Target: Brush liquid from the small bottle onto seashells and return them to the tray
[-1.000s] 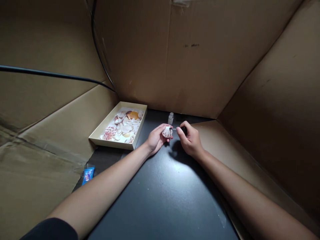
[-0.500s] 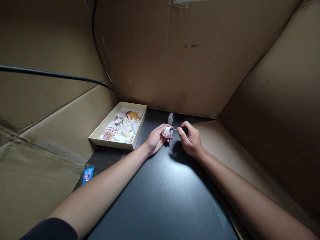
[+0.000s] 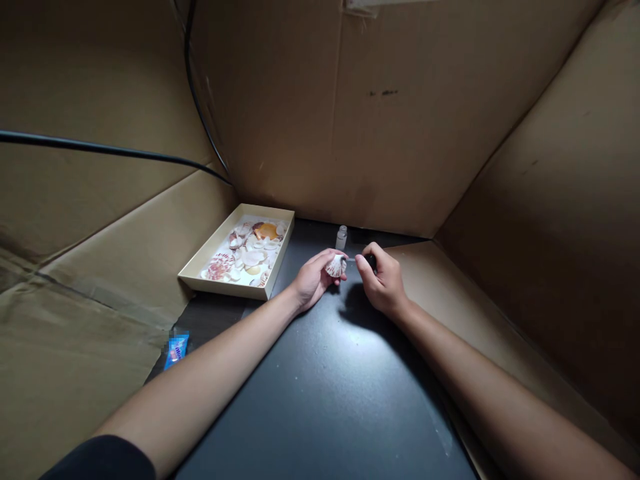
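My left hand is closed on a seashell, a fan-shaped scallop, white with dark reddish-brown streaks. In my right hand is what looks like a dropper, with a black end in the fist and a thin pale stem. The stem points left, its tip at the shell's upper right edge; whether it touches I cannot tell. Just beyond both hands stands a small clear glass bottle, upright and uncapped, with whitish contents.
A shallow cream box with several shells lies to the left. Near my left forearm is a blue packet. Cardboard walls enclose the dark table, and a black cable runs along the left side.
The shell has turned slightly in my left hand, so its ribbed face and hinge sit differently. My right hand and the bottle are almost where they were.
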A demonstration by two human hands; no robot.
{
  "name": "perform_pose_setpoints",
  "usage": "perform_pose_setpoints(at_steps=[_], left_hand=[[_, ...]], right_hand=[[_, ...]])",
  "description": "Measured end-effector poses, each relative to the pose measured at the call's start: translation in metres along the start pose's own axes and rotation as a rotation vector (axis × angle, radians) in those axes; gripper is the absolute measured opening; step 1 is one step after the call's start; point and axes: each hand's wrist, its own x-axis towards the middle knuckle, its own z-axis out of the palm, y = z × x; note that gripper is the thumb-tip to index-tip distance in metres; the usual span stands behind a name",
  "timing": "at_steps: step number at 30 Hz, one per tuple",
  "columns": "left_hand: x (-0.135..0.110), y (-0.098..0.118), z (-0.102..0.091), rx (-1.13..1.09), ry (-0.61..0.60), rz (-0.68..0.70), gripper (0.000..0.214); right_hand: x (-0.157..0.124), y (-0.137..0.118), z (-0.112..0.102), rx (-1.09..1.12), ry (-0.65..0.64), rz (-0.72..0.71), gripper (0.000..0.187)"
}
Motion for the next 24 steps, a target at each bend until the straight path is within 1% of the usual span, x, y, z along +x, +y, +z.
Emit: perform_pose_setpoints(at_steps=[3, 7, 11, 15, 19, 24], left_hand=[[-0.0001, 0.0002, 0.0001, 0.002, -0.006, 0.001, 0.016], [-0.0005, 0.0003, -0.0003, 0.000, -0.014, 0.003, 0.017], [-0.0001, -0.0006, -0.0008, -0.008, -0.015, 0.007, 0.017], [0.0002, -0.0010, -0.0011, -0.020, -0.023, 0.006, 0.016], [-0.0004, -0.0005, -0.0007, -0.042, -0.009, 0.006, 0.014], [-0.0010, 0.0001, 0.0004, -0.061, -0.017, 0.008, 0.013]], right_hand=[[-0.0001, -0.0010, 0.0001, 0.003, -0.030, -0.003, 0.026], [-0.0008, -0.0021, 0.0000, 0.020, -0.004, -0.021, 0.024], [-0.0018, -0.0021, 0.0002, 0.022, -0.074, -0.036, 0.026], [-0.0020, -0.0023, 0.0005, 0.014, -0.033, -0.038, 0.023], [-0.0022, -0.0035, 0.0001, 0.020, -0.099, -0.039, 0.024], [-0.0023, -0.0055, -0.0005, 0.017, -0.032, -0.049, 0.023]])
